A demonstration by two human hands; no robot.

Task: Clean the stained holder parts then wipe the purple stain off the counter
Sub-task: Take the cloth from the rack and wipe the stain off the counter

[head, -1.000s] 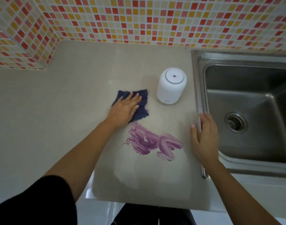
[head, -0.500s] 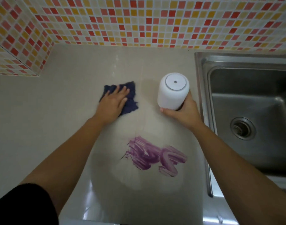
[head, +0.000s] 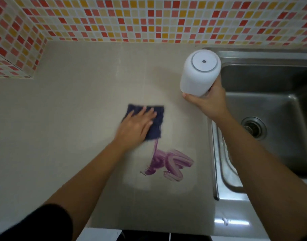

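A purple stain [head: 168,164] is smeared on the beige counter [head: 65,110], with a thin streak running up to a dark blue cloth [head: 155,125]. My left hand [head: 135,126] presses flat on the cloth with straight fingers, just above and left of the stain. My right hand [head: 207,100] grips the base of a white round-topped holder [head: 199,73], lifted off the counter near the sink's left rim. The holder's underside is hidden.
A steel sink [head: 271,108] with a drain [head: 253,127] fills the right side. A mosaic tile wall [head: 149,20] in red, orange and cream runs along the back and left. The counter's front edge lies at the bottom.
My right hand moved from the sink rim to the white holder and raised it. My left hand slid the cloth away, then back down, dragging a purple streak upward from the stain.
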